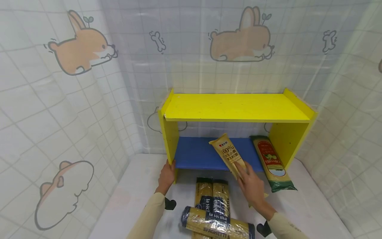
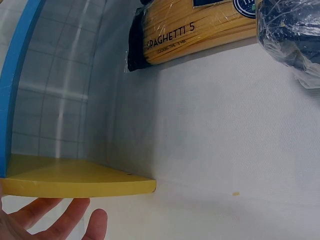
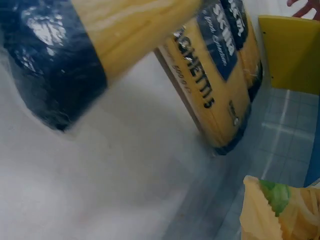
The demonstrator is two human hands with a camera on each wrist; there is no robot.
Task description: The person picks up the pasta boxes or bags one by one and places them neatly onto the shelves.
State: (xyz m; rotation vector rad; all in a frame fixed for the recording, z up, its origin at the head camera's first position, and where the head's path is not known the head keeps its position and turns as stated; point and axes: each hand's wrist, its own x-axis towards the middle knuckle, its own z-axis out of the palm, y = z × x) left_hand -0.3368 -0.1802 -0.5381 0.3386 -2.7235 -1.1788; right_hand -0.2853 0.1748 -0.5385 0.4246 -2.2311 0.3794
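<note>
My right hand (image 1: 252,187) grips the lower end of a yellow pasta packet (image 1: 227,152) printed "100%". The packet slants up and left in front of the blue shelf board (image 1: 194,152). A corner of it shows in the right wrist view. My left hand (image 1: 167,176) holds the front edge of the shelf unit's yellow left side panel (image 1: 169,139), low down. Its fingers (image 2: 70,215) lie along the panel's outer face in the left wrist view; the thumb is hidden there. A green-ended pasta packet (image 1: 271,162) lies at the blue board's right end, jutting past its front edge.
Below the blue board, two spaghetti packs (image 1: 204,189) lie side by side on the white surface (image 1: 128,196). Another spaghetti pack (image 1: 197,220) lies across them, nearer me. The yellow top board (image 1: 232,106) spans above, and patterned curtain walls (image 1: 191,73) surround the unit.
</note>
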